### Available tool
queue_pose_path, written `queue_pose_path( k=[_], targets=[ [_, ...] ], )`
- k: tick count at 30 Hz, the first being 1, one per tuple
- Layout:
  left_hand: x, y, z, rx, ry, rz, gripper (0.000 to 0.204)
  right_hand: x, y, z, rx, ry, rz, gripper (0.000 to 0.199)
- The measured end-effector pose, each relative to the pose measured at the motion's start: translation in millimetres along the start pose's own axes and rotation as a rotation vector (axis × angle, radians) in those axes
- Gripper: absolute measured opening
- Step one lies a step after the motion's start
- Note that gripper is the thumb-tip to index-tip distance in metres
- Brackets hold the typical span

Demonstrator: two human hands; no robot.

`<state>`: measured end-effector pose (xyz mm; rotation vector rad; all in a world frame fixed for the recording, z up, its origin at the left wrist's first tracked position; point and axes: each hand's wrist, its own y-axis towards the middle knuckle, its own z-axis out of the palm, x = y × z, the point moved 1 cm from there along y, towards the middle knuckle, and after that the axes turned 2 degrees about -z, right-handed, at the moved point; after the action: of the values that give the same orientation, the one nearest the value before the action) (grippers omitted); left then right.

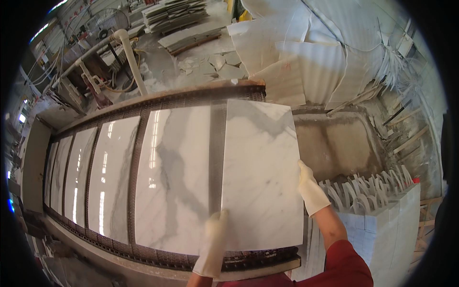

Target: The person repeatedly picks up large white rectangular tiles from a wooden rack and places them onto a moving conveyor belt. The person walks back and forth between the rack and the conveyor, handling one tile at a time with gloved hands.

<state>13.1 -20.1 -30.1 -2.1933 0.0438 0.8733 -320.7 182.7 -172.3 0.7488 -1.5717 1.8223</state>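
A white marble slab (pixel 263 177) with grey veins lies at the right end of a dark conveyor bed, its far end tilted slightly to the left. My right hand (pixel 312 189), in a cream glove, grips the slab's right edge about midway along. My left hand (pixel 213 241), also gloved and a little blurred, holds the left edge near the close end. The undersides of both hands' grips are hidden. Just left of this slab, across a narrow gap, lies a second veined slab (pixel 184 177), glossy with light reflections.
Several more polished slabs (pixel 112 172) line the conveyor toward the left. Beside my right arm stands a white wrapped block (pixel 382 229) topped with looped straps. A shallow stone basin (pixel 339 143) lies beyond it. Stacked slabs (pixel 174 14) and a pale pipe (pixel 131 62) stand at the back.
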Motion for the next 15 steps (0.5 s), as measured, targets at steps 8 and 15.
queue_pose_path(
  k=[8, 15],
  targets=[
    [-8, -2, -9, 0.162, 0.517, 0.121, 0.052, 17, -14, -1, 0.003, -0.254, -0.006, 0.071],
    [-3, -15, -18, 0.078, 0.452, 0.111, 0.042, 26, -5, 1, 0.062, -0.233, 0.040, 0.073]
  ],
)
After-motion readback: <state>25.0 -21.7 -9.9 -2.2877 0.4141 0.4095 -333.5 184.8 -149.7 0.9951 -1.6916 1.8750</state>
